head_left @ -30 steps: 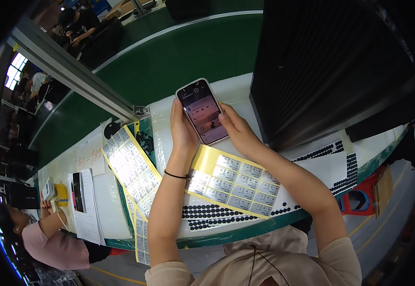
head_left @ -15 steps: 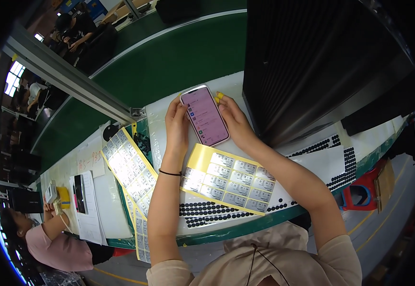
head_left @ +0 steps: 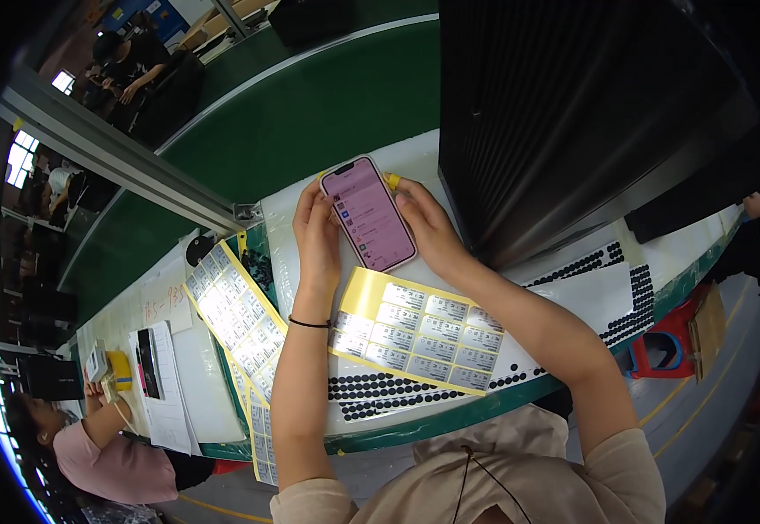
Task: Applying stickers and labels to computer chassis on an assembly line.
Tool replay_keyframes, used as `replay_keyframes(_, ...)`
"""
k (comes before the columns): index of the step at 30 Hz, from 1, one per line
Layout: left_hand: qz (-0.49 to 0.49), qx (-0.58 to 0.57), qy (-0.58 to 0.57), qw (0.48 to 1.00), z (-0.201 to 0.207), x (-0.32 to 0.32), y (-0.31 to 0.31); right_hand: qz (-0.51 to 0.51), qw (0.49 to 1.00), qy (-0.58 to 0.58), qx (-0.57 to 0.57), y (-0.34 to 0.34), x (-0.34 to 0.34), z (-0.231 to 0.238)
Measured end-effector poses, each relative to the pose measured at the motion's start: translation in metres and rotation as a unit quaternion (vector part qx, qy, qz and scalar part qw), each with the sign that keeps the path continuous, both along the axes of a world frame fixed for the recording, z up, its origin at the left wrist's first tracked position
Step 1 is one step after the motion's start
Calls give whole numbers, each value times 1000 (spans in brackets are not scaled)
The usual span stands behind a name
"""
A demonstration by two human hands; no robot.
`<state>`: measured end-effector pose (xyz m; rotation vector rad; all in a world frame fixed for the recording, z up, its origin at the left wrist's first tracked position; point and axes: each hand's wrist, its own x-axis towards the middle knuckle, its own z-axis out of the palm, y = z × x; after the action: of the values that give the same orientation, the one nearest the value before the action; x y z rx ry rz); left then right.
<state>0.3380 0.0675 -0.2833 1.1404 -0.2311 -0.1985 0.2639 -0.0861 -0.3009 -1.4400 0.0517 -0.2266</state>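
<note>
A smartphone [head_left: 369, 214] in a pale case is held upright between both hands, its lit screen showing a pinkish list. My left hand [head_left: 317, 234] wraps the phone's left edge, with the thumb near the screen's side. Along the right edge, my right hand [head_left: 430, 225] grips it too; a yellow wrap covers one fingertip. Just below the phone lies a yellow-backed sheet of silver labels [head_left: 419, 334], partly under my forearms. A second label sheet [head_left: 238, 310] slants down to the left of my left forearm.
Sheets of black round dots [head_left: 380, 384] lie at the table's near edge. A large black ribbed panel [head_left: 563, 122] stands at right. Beyond is a green conveyor belt [head_left: 310, 105]. A metal post [head_left: 118, 144] crosses the left. A co-worker [head_left: 105, 454] sits at far left.
The view has shifted slightly, and the phone and hands sit a little further left in it. Both hands keep their hold. Part of another person's hand now shows at the far right edge.
</note>
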Motion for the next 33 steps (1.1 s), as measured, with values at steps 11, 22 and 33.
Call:
replay_keyframes(11,45,16,7,999,-3,1,-3,-17,999,5,-48,2,-2,-3)
replay_keyframes(22,208,397,-284,847,-4,32,31,-25,960,4,-278,15,3,3)
replay_keyframes(33,151,529,-191,813,27,25,167,-38,944,-14,-327,18,5,4)
